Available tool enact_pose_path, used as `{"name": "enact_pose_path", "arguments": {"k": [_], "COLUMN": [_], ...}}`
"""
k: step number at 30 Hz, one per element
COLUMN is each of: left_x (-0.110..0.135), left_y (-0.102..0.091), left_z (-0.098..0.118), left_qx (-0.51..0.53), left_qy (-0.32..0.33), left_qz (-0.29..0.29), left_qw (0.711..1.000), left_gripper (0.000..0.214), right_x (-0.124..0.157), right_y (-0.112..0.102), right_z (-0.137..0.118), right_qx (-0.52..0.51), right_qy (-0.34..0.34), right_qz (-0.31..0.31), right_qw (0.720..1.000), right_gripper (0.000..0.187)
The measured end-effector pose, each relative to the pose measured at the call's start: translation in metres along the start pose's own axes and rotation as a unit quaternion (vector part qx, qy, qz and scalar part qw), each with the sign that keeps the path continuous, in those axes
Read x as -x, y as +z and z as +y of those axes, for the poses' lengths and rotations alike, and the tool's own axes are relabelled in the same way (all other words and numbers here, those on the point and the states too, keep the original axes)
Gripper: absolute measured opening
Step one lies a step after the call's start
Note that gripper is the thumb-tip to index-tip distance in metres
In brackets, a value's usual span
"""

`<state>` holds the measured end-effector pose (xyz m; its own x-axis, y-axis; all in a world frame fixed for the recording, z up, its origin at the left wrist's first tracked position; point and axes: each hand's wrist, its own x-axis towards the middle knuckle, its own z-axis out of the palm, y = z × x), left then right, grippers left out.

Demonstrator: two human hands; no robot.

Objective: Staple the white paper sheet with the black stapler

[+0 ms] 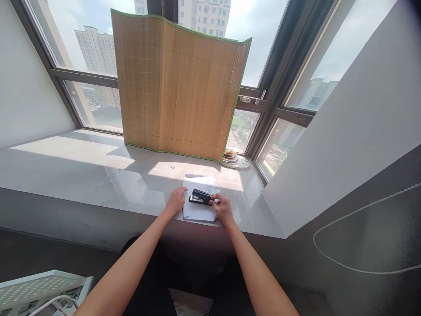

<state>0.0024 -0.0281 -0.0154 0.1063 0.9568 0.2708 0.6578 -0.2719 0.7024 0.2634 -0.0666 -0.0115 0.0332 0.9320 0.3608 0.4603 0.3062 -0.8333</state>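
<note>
Left hand [176, 200]: spread flat, pinning the paper [199, 211] by its left edge.
Right hand [223, 208]: clamped on the rear of the stapler [200, 197], which lies on the paper.
Risk: the paper lies near the worktop [98, 175] edge; slack pinning might skew it.

Bare forearms [136, 259] (black trousers [154, 289])

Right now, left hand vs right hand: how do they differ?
Left hand rests on the left edge of the paper; right hand holds the right end of the stapler. Left hand looks open and flat; right hand's fingers curl. Both sit over the same sheet on the sill.
</note>
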Motion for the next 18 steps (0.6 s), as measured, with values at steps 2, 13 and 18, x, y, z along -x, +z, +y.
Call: {"name": "enact_pose_path", "arguments": {"k": [2,13,18], "left_x": [-0.003,-0.003,0.000], "left_y": [-0.004,-0.006,-0.009], "left_z": [-0.003,-0.005,0.006], "left_qx": [0.025,0.129,0.317], "left_qy": [-0.019,-0.051,-0.088], "left_qz": [0.018,0.064,0.123], "left_qw": [0.999,0.988,0.936], "left_gripper": [0.048,0.049,0.043], "right_x": [0.000,-0.002,-0.018], "right_y": [0.001,0.000,0.008], "right_z": [-0.001,0.004,-0.007], "right_qx": [0.001,0.054,0.048], "right_qy": [0.006,-0.049,-0.079], "right_qz": [0.004,-0.008,-0.070], "right_qw": [1.000,0.997,0.993], "right_gripper": [0.016,0.021,0.047]}}
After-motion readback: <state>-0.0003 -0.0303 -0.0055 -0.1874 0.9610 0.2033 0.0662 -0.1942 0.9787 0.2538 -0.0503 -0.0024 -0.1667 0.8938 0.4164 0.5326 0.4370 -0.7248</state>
